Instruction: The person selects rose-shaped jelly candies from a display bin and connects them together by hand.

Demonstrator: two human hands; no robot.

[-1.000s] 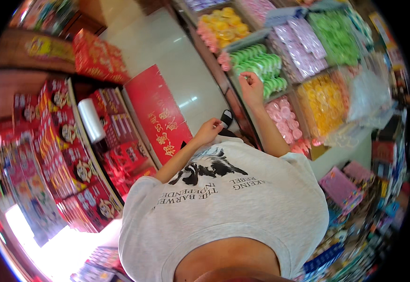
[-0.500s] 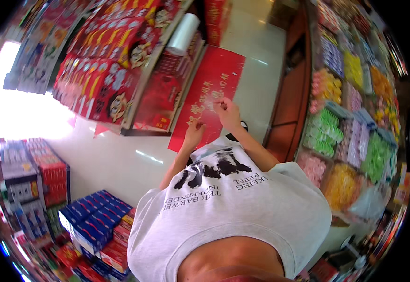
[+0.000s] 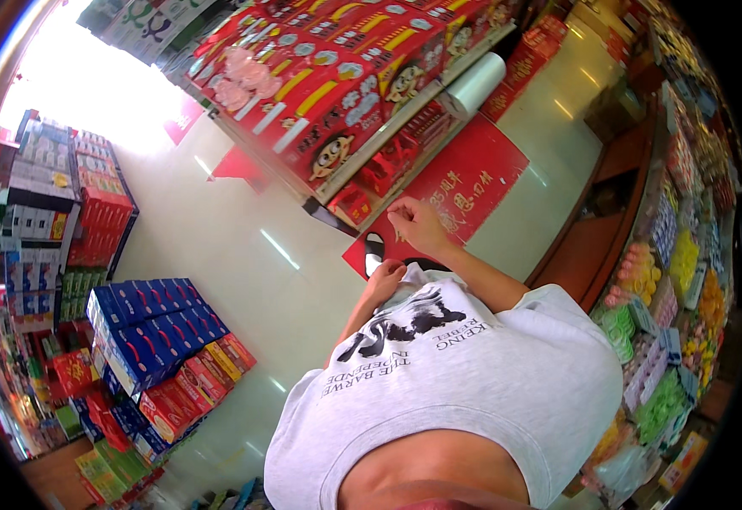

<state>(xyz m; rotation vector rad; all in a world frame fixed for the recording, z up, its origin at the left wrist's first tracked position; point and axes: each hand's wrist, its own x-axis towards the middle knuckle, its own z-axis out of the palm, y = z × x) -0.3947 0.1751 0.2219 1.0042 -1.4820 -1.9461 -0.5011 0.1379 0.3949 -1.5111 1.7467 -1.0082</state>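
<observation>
My right hand point(image 3: 419, 227) is held out before my body above the red floor mat point(image 3: 497, 161), its fingers curled in a pinch. Whether something small or thin sits between them I cannot make out. Close to the hem of my white T-shirt point(image 3: 473, 374), my left hand point(image 3: 385, 280) is closed, with the fingertips partly hidden. What it holds, if anything, does not show. A dark shoe point(image 3: 374, 245) with a white band shows on the mat just beyond the left hand.
Ahead stands a shelf point(image 3: 354, 183) stacked with red packages; a clear plastic roll point(image 3: 475, 85) lies on its side ledge. Blue boxes point(image 3: 154, 327) and red boxes point(image 3: 192, 391) are piled at left. A wooden display stand point(image 3: 600, 212) with bagged sweets point(image 3: 664, 399) runs along the right.
My view has swung to the left, so the shelf and mat sit farther right. The left hand has drawn back toward my shirt, and the hands are farther apart. A shoe has come into view.
</observation>
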